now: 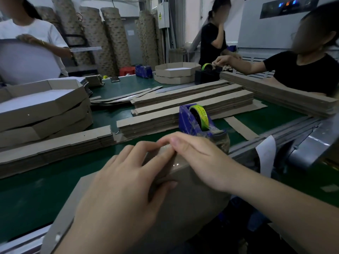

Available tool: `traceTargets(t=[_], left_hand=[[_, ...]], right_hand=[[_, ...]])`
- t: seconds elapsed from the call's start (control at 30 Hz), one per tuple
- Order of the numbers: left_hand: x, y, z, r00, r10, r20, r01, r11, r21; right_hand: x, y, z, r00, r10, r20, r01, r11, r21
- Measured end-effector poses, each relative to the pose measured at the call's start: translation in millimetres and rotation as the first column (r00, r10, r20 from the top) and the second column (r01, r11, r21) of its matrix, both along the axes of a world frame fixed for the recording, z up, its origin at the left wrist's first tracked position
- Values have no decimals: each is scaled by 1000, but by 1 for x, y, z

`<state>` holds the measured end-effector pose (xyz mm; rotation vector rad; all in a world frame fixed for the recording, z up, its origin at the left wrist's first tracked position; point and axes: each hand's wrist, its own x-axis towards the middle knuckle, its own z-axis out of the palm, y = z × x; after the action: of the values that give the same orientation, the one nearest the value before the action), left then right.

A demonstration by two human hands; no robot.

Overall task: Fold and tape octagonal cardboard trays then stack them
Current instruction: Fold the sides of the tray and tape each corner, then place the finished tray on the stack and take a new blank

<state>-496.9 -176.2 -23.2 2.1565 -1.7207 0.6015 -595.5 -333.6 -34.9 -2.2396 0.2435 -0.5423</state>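
A brown cardboard tray piece (185,204) stands folded at the near edge of the green table, with a strip of clear tape (175,163) shining over its top corner. My left hand (124,180) lies over the cardboard, fingers on the upper edge and thumb against the side. My right hand (198,158) comes in from the right, its fingertips pressing the tape down at the corner. Just beyond stands a blue tape dispenser (194,119) carrying a yellow-green roll. Finished octagonal trays (42,110) are stacked at the left.
Stacks of flat cardboard strips (183,105) cover the middle of the green table (36,189). Another tray stack (174,74) and dispensers sit at the far side. Three other people work around the table. A metal rail (275,138) runs along the right.
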Motion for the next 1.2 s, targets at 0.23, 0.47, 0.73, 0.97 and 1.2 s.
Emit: traceTargets(t=[0.23,0.47,0.73,0.97,1.2], left_hand=[[13,10,-3,942,-60,-330,25,994,-111],[22,39,0,958,232,-172,-221,972,79],[21,51,12,962,195,-191,-189,981,52],[28,66,104,963,82,-258,-118,984,-130],[35,95,211,981,1,-195,-77,920,-383]], right_hand=[[2,-9,0,988,103,-111,-139,911,-389],[4,-5,1,984,177,-24,-171,898,-404],[0,5,22,970,244,-16,-233,903,-362],[12,19,130,953,282,109,-207,871,-445],[27,44,247,885,371,282,-166,816,-554]])
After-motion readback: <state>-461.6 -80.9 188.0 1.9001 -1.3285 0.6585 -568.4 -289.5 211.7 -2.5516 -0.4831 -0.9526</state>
